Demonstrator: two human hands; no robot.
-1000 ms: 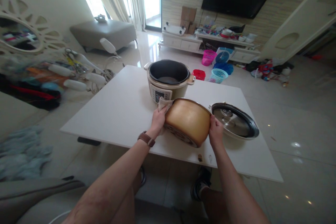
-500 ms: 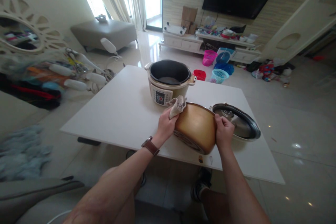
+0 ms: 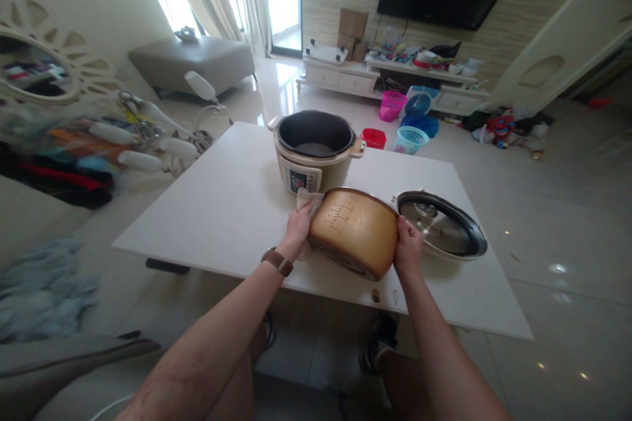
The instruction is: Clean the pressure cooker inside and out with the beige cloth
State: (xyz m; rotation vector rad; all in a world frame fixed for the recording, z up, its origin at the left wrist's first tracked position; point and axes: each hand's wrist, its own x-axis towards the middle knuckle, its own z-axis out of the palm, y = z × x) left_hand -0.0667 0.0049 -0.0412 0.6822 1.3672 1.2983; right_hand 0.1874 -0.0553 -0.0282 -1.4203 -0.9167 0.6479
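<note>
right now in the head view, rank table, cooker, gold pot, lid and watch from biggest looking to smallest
1. Table
2. Cooker and gold pot: too alike to rank, with the latter nearer the camera
3. Lid
4. Watch

No wording or number can be read. A ruled scale point(image 3: 340, 216) marks the gold pot point(image 3: 368, 230) above the near edge of the table point(image 3: 207, 217); its characters, like those on the cooker's control panel point(image 3: 299, 181), are too small.
</note>
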